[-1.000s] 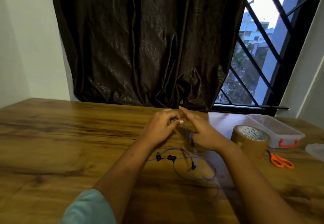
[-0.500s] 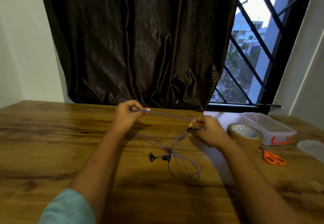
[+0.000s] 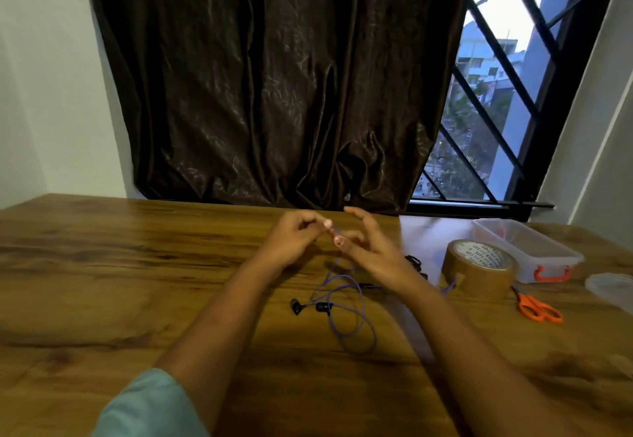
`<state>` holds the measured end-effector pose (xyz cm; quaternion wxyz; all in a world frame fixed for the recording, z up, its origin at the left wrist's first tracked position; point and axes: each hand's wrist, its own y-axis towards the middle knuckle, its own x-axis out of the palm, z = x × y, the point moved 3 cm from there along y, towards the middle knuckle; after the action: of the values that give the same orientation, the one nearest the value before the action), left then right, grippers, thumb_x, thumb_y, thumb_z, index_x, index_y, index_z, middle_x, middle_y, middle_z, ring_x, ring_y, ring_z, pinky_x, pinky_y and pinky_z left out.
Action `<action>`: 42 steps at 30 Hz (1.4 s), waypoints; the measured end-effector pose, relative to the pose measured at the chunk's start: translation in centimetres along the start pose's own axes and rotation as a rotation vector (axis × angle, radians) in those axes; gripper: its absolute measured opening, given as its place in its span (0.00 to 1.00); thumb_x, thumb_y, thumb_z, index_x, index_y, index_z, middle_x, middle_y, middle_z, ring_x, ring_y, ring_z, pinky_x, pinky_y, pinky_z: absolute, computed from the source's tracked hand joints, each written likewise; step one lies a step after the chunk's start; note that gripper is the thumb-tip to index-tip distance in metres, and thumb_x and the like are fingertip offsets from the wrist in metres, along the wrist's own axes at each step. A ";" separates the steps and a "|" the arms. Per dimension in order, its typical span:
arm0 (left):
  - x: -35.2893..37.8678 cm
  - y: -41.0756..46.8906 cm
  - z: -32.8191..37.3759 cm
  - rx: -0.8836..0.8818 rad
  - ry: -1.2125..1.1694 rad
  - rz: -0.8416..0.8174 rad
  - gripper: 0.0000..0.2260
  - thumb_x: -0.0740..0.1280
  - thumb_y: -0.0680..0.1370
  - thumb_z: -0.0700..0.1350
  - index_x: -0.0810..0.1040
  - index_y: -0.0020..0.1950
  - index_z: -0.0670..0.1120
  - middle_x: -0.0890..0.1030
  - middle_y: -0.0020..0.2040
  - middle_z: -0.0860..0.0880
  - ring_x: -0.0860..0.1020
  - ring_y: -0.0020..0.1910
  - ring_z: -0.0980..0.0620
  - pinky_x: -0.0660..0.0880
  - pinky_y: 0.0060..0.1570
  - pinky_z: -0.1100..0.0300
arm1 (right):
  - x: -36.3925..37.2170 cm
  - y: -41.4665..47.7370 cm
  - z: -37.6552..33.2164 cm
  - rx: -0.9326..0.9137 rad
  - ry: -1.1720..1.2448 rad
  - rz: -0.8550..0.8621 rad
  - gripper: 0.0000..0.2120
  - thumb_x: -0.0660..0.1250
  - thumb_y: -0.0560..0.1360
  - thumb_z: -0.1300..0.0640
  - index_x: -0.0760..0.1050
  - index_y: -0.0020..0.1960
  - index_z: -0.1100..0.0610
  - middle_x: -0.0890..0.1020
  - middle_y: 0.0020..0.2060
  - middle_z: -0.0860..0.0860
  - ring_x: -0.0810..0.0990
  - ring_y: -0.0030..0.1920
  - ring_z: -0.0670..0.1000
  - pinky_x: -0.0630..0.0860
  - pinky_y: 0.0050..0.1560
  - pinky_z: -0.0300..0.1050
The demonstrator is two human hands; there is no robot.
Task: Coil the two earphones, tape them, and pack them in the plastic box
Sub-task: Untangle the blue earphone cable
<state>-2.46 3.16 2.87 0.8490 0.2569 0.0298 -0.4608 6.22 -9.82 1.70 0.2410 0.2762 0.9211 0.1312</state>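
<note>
A purple-corded earphone [image 3: 346, 313] lies in loose loops on the wooden table [image 3: 102, 282], its two black earbuds at the left end. My left hand [image 3: 294, 241] pinches the cord's upper part between thumb and fingertips. My right hand [image 3: 370, 248] meets it, fingers spread, with the cord running around them. A second, black earphone [image 3: 416, 263] shows partly behind my right wrist. The brown tape roll [image 3: 479, 267] stands to the right. Behind it sits the clear plastic box [image 3: 527, 248] with an orange latch.
Orange scissors [image 3: 539, 308] lie right of the tape roll. A clear lid [image 3: 613, 287] rests at the right edge. A dark curtain [image 3: 274, 94] and a barred window [image 3: 496, 111] close off the far side of the table.
My hands, held apart with the cord stretched between them half a second ago, have come back together over the table. The loose loops on the table have shifted.
</note>
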 end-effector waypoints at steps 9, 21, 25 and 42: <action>0.6 -0.5 0.7 -0.110 -0.069 -0.121 0.09 0.63 0.79 0.42 0.78 0.40 0.46 0.72 0.28 0.55 0.67 0.22 0.63 0.62 0.24 0.70 | -4.0 0.4 1.2 -0.002 -0.099 0.550 0.15 0.55 0.82 0.56 0.74 0.39 0.53 0.72 0.25 0.44 0.68 0.29 0.42 0.63 0.32 0.40; -0.2 0.2 2.7 -0.105 -1.031 0.119 0.15 0.57 0.80 0.41 0.70 0.67 0.42 0.77 0.36 0.53 0.70 0.23 0.61 0.68 0.24 0.70 | 0.1 0.7 1.2 0.085 -0.632 0.139 0.15 0.54 0.82 0.52 0.76 0.43 0.53 0.79 0.34 0.49 0.76 0.37 0.50 0.68 0.37 0.43; 0.4 0.5 0.8 -0.155 -0.698 0.304 0.17 0.55 0.82 0.39 0.63 0.72 0.43 0.79 0.46 0.49 0.77 0.31 0.59 0.76 0.34 0.67 | 2.9 -0.2 -0.8 -0.083 -0.778 -0.079 0.12 0.55 0.80 0.49 0.74 0.45 0.51 0.79 0.37 0.51 0.77 0.38 0.53 0.73 0.38 0.49; 3.1 -2.0 2.7 -0.357 -0.613 -0.388 0.16 0.52 0.81 0.36 0.70 0.67 0.40 0.74 0.28 0.50 0.67 0.16 0.60 0.74 0.31 0.64 | -5.8 -0.8 -0.1 -0.138 -0.643 0.467 0.07 0.63 0.78 0.51 0.79 0.46 0.51 0.80 0.41 0.48 0.77 0.42 0.48 0.68 0.38 0.42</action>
<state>-2.77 -1.38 3.51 0.7469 -0.0542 -0.0974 -0.6555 10.01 -13.75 3.67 0.4984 0.4881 0.7004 0.1508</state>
